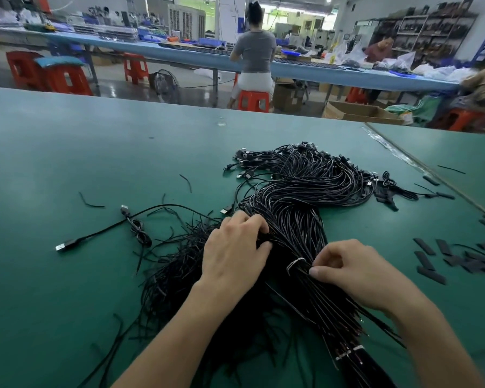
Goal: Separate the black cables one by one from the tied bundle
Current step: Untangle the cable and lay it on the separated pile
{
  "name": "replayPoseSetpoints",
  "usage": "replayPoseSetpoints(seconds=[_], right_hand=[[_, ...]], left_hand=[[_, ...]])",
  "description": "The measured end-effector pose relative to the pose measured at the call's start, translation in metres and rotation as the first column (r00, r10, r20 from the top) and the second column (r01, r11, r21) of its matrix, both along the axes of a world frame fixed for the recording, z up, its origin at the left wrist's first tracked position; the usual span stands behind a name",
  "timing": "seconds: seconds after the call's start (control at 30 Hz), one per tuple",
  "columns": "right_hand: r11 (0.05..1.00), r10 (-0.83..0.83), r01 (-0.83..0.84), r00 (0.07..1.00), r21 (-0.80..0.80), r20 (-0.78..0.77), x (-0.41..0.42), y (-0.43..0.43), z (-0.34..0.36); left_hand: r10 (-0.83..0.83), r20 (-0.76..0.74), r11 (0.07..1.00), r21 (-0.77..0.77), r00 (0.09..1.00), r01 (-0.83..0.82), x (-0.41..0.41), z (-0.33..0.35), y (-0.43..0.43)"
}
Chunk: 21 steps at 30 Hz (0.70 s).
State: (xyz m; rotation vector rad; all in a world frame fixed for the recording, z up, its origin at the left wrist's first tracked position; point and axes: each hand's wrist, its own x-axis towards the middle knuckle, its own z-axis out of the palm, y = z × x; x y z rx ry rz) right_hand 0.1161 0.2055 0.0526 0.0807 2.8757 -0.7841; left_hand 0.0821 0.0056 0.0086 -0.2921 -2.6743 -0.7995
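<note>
A thick bundle of black cables (297,208) lies on the green table (67,152), its USB plugs fanned out at the far end. A pale tie (295,264) wraps the bundle near me, and a second tie (347,352) sits lower down. My left hand (235,247) lies on the bundle's left side with fingers curled into the strands. My right hand (347,271) pinches cables just right of the pale tie. A loose heap of black strands (177,264) spreads out left of the bundle. One separate USB cable (101,231) lies further left.
Small black sleeve pieces (443,259) are scattered at the right, more near the table seam (420,169). Short black offcuts (90,201) lie on the left. Beyond the table's far edge are red stools (252,100), cardboard boxes and seated people at a blue bench.
</note>
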Motion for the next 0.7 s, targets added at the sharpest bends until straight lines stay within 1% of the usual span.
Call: replayPoseSetpoints(seconds=[0.03,0.1,0.17,0.2,0.23,0.3,0.4,0.47,0.57,0.63,0.7], right_hand=[[1.0,-0.009,0.009,1.0,-0.026,-0.012,0.001,0.002,-0.001],[0.999,-0.02,0.019,0.999,-0.046,-0.036,0.002,0.002,-0.002],[1.0,-0.001,0.0,0.999,-0.013,-0.035,0.0,0.0,-0.004],[1.0,0.009,-0.009,1.0,-0.004,-0.024,-0.002,-0.001,-0.004],[1.0,0.015,-0.015,1.0,-0.008,-0.009,-0.002,0.0,-0.004],[0.998,0.019,-0.017,0.999,-0.061,0.026,-0.003,0.003,-0.006],[0.973,0.007,0.013,0.996,-0.232,0.089,-0.003,0.003,-0.009],[0.92,0.002,0.055,0.99,-0.388,0.143,-0.001,0.004,-0.011],[0.812,0.015,0.114,0.976,-0.573,0.216,0.003,0.006,-0.01],[0.712,0.026,0.164,0.966,-0.683,0.259,0.007,0.006,-0.009],[0.605,0.057,0.18,0.962,-0.776,0.268,0.01,0.007,-0.006]], left_hand=[[-0.032,-0.046,0.999,0.008,0.998,0.033,0.0,0.0,0.002],[-0.19,-0.098,0.981,0.026,0.977,0.194,0.001,0.002,0.007],[-0.381,-0.066,0.924,-0.02,0.922,0.381,0.003,0.004,0.012],[-0.441,-0.03,0.897,-0.062,0.897,0.439,0.004,0.003,0.015],[-0.468,0.003,0.879,-0.097,0.883,0.466,0.003,0.002,0.017],[-0.473,0.03,0.87,-0.144,0.881,0.472,0.0,0.0,0.016],[-0.477,0.03,0.864,-0.167,0.879,0.475,-0.004,0.001,0.011],[-0.482,0.024,0.865,-0.144,0.876,0.481,-0.004,0.001,0.009],[-0.465,-0.004,0.878,-0.132,0.885,0.461,0.0,-0.002,0.008],[-0.444,-0.033,0.886,-0.162,0.895,0.434,0.002,-0.002,0.009],[-0.419,-0.053,0.898,-0.173,0.906,0.405,0.004,-0.002,0.01]])
